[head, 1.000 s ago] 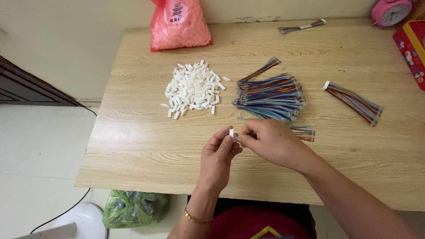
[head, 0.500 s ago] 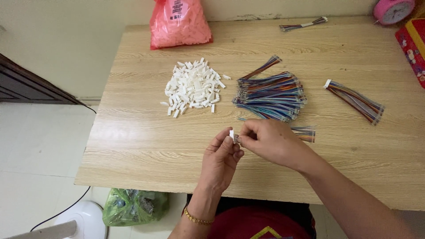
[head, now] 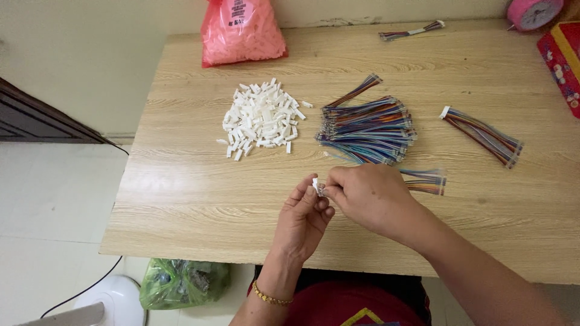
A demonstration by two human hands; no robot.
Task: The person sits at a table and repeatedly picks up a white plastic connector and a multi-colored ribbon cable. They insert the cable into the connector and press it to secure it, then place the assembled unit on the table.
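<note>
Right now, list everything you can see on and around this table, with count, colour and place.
table: one, light wood, centre
white connector housings: one heap, mid-table
loose wire bundle: one, multicoloured, right of heap
finished wire set: one, multicoloured, far right
small wire set: one, back edge
pink bag: one, back left
pink round object: one, back right corner
red box: one, right edge
green bag: one, floor
left hand: holds white connector
right hand: holds wires

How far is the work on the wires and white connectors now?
Done: one bundle with a white connector lies at right. In hand: left hand pinches a white connector; right hand holds wires at it. Left: the connector pile and wire pile.
</note>
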